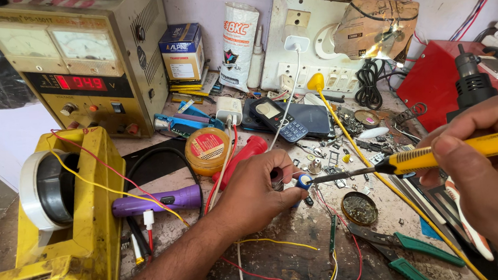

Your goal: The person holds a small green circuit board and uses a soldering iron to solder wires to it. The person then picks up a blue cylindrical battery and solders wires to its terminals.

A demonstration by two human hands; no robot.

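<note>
The left hand [257, 188] rests low on the cluttered workbench [282, 256], its fingers curled in and pinching a small blue-tipped part [303, 181] just off the thumb; exactly what that part is I cannot tell, it is too small; the right hand [487, 162] comes in from the right edge, fingers wrapped and pressed around the yellow handle of a soldering iron [440, 156], whose dark metal tip points left and meets the small part at the left hand's fingertips; a yellow cord runs from the iron side up to a yellow plug [315, 82] near the white socket board [306, 40] at the back wall; just below the iron's tip sits a round open tin [359, 208] with dark residue inside; green-handled pliers [415, 251] lie near the front edge, below the right hand; to the left of the left wrist a purple torch [159, 201] lies on its side beside a big yellow tape dispenser [72, 231]; behind that stands a beige bench power supply [82, 58] with a red lit display; an orange-lidded round tin [207, 149] and a dark keypad phone [280, 120] sit further back; loose red, yellow and white wires trail across the bench between them.
</note>
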